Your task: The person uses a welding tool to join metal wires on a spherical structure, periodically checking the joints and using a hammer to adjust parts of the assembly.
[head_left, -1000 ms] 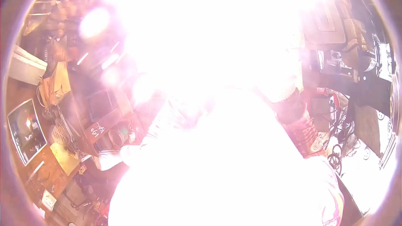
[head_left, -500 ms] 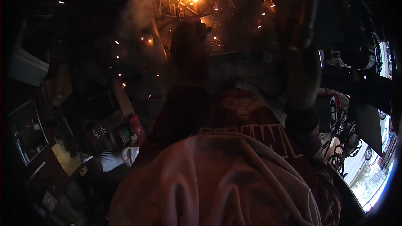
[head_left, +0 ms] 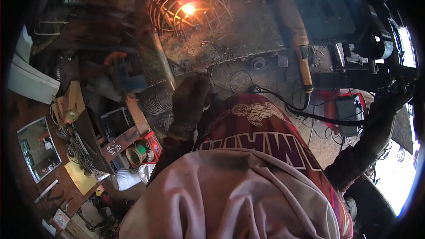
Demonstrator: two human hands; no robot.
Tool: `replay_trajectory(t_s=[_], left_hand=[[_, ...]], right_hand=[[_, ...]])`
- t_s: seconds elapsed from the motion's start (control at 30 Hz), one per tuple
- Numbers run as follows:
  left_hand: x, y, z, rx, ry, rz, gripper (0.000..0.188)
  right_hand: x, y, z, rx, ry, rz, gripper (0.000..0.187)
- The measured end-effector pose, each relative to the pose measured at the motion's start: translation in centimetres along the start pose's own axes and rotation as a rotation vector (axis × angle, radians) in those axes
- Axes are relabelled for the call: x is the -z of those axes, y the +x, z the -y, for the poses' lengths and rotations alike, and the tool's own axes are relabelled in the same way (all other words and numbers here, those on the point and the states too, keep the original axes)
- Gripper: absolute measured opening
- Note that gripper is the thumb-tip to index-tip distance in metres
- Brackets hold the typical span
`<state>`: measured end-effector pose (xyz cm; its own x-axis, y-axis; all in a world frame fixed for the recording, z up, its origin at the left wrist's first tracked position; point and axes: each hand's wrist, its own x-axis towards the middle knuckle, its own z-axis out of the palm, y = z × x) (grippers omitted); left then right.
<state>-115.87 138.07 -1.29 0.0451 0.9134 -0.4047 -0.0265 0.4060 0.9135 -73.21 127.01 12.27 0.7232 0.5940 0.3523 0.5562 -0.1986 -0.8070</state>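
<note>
My left hand (head_left: 191, 92), in a dark glove, is drawn back near the table's front edge, in front of my body. Its fingers are curled closed; whatever they may hold is hidden. Just beside the glove is the lower end of a metal pipe (head_left: 164, 59), which slants up toward a round wire cage (head_left: 152, 6). A bright orange glow (head_left: 189, 9) burns on the cage's near part. My right hand (head_left: 402, 92), also dark, is stretched out to the far right, next to dark objects. Its fingers are too shaded to read.
An angle grinder (head_left: 301, 40) with an orange body lies on the worktable (head_left: 248, 26), its black cable (head_left: 287, 106) looping down. A red-and-black machine (head_left: 349, 110) stands on the floor at right. At left are a framed mirror (head_left: 39, 150), boxes and a red crate (head_left: 152, 147).
The scene has brightened; flying sparks and smoke have mostly gone. My left hand has pulled back from the glowing cage toward me. My right hand has swung out to the right, away from the grinder.
</note>
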Motion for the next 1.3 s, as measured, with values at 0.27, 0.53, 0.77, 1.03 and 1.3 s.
replay_trajectory(t_s=[0.27, 0.53, 0.77, 1.03, 1.3], left_hand=[[4.5, 2.5, 2.9, -0.597, 1.292, 0.454, 0.029], [0.4, 0.4, 1.4, -0.282, 1.179, 0.459, 0.03], [-1.4, -0.5, 1.8, -0.006, 1.056, 0.386, 0.031], [1.7, -0.4, 5.5, -0.242, 1.386, 0.462, 0.025], [0.2, -2.4, 6.8, -0.064, 0.874, 0.29, 0.029]], right_hand=[[7.1, 0.6, -13.7, 0.62, -1.202, -0.212, 0.032], [2.7, 6.6, -15.6, -0.138, 0.774, -0.239, 0.029], [2.6, 11.3, -21.9, -0.077, 0.689, -0.165, 0.032], [3.5, 16.1, -26.6, 0.051, 0.036, 0.219, 0.044], [2.5, 17.5, -29.6, -0.174, 0.277, 0.313, 0.05]])
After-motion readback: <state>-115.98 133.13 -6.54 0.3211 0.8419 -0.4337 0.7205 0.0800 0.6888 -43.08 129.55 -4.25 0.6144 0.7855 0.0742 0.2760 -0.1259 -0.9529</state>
